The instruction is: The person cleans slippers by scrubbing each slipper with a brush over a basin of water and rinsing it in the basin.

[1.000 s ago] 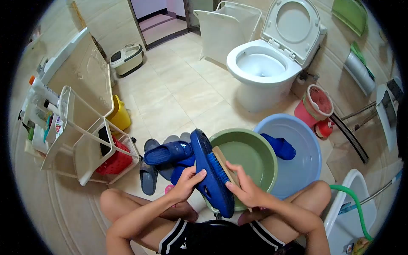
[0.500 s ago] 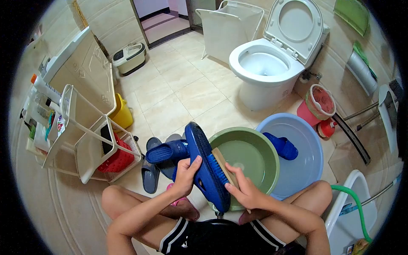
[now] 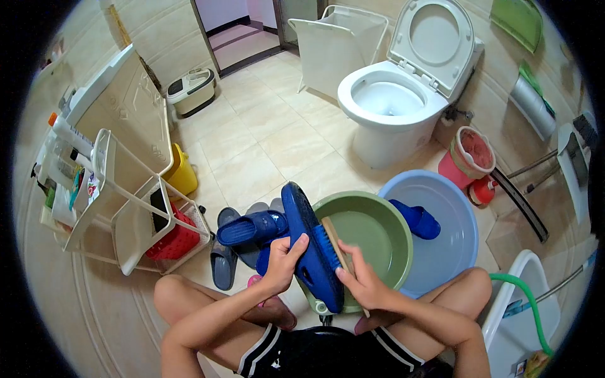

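Observation:
My left hand (image 3: 285,263) grips a blue slipper (image 3: 301,220) by its edge, the slipper tilted up on its side with its dark sole turned to the right. In my right hand (image 3: 364,277) is a wooden scrubbing brush (image 3: 339,246); its blue bristles press against the slipper's sole. Both are held over the near left rim of a green basin (image 3: 406,246) with water in it. Inside the light blue basin (image 3: 463,264) to the right rests another blue slipper (image 3: 416,220). More blue slippers (image 3: 249,228) sit on top of grey slippers (image 3: 223,268) left of my hands.
A toilet (image 3: 394,101) with its lid raised stands beyond the basins. On the left is a white rack (image 3: 126,214) with bottles, near a yellow bin (image 3: 181,173). A pink bucket (image 3: 457,167) and a green hose (image 3: 532,309) are on the right.
The brush has shifted slightly along the slipper's sole, and the slipper is tipped a little differently. Both hands keep their hold.

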Motion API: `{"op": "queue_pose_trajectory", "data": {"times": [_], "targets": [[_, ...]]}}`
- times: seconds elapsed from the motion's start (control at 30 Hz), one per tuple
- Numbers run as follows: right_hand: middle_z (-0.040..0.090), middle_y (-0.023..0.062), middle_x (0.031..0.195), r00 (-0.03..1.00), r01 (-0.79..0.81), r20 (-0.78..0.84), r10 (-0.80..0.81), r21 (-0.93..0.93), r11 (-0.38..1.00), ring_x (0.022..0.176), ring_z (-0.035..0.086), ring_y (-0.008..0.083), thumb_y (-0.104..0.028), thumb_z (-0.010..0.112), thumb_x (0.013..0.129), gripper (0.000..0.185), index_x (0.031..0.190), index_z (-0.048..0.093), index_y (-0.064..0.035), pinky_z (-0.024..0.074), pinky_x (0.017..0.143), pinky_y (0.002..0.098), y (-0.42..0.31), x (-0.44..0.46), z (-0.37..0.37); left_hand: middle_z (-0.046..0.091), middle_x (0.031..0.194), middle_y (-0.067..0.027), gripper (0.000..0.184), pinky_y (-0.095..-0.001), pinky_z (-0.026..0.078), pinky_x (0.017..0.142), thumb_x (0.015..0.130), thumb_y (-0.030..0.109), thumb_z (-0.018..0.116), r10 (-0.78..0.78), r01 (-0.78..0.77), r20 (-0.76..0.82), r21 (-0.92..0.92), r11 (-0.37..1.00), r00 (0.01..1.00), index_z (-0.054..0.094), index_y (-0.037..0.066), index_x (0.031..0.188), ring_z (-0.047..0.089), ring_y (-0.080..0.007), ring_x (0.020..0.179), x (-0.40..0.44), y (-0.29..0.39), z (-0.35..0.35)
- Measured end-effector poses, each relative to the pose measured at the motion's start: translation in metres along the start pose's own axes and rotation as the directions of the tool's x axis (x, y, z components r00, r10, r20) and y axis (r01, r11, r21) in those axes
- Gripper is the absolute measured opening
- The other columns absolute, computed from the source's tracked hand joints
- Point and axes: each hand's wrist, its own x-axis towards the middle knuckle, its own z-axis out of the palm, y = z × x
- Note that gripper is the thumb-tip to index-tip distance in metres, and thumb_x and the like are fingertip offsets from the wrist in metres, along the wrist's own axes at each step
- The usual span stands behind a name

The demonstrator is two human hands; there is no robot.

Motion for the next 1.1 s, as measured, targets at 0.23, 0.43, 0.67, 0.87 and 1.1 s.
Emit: {"op": "queue_pose_trajectory", "data": {"times": [0.23, 0.43, 0.67, 0.87, 1.1], "targets": [[0.039, 0.0307, 0.132, 0.999, 0.037, 0.034, -0.040, 0.083, 0.996, 0.121, 0.045, 0.0389, -0.024, 0.044, 0.095, 0.056, 0.138, 0.019, 0.0030, 0.0327, 0.102, 0.0393, 0.000, -0.006, 0.011, 0.062, 0.070, 0.0001, 0.035, -0.0199, 0.042, 0.056, 0.096, 0.027, 0.051, -0.019, 0.019, -0.030, -0.013, 1.000, 0.999, 0.065, 0.000, 0.078, 0.051, -0.0035, 0.061, -0.003, -0.003, 0.003], [0.050, 0.0274, 0.120, 0.986, -0.168, 0.026, 0.166, 0.195, 0.966, 0.114, 0.051, 0.0342, -0.022, 0.045, 0.095, 0.051, 0.136, 0.024, -0.0011, 0.0382, 0.095, 0.0377, 0.016, 0.006, 0.003, 0.059, 0.068, 0.0028, 0.037, -0.0210, 0.038, 0.052, 0.096, 0.026, 0.050, 0.018, -0.015, -0.030, 0.097, 0.995, 0.999, 0.062, 0.000, 0.073, 0.047, -0.0028, 0.059, -0.003, -0.003, 0.005], [0.045, 0.0284, 0.127, 0.995, 0.067, 0.073, -0.068, 0.008, 0.998, 0.121, 0.046, 0.0347, -0.022, 0.045, 0.095, 0.055, 0.139, 0.021, -0.0006, 0.0337, 0.100, 0.0380, 0.004, 0.002, -0.004, 0.060, 0.068, 0.0022, 0.037, -0.0203, 0.039, 0.053, 0.097, 0.028, 0.048, -0.017, 0.017, 0.005, 0.061, 0.998, 1.000, 0.062, 0.001, 0.075, 0.049, -0.0029, 0.059, -0.005, -0.002, 0.000], [0.044, 0.0329, 0.127, 0.994, 0.028, 0.104, -0.020, -0.080, 0.996, 0.117, 0.048, 0.0429, -0.021, 0.044, 0.094, 0.055, 0.139, 0.021, 0.0002, 0.0349, 0.099, 0.0404, -0.006, 0.007, -0.005, 0.062, 0.071, 0.0008, 0.036, -0.0200, 0.041, 0.055, 0.097, 0.028, 0.047, -0.045, 0.045, 0.004, 0.025, 0.999, 0.999, 0.063, 0.001, 0.079, 0.051, -0.0035, 0.060, -0.005, -0.009, -0.002], [0.048, 0.0327, 0.122, 0.998, 0.057, -0.024, -0.060, -0.130, 0.990, 0.114, 0.050, 0.0435, -0.024, 0.046, 0.094, 0.055, 0.139, 0.022, -0.0017, 0.0369, 0.098, 0.0418, 0.008, 0.012, 0.000, 0.064, 0.075, -0.0023, 0.037, -0.0198, 0.043, 0.056, 0.097, 0.030, 0.047, -0.115, 0.112, -0.026, -0.104, 0.988, 0.993, 0.064, 0.001, 0.080, 0.054, -0.0056, 0.061, -0.011, -0.006, 0.003]]}}
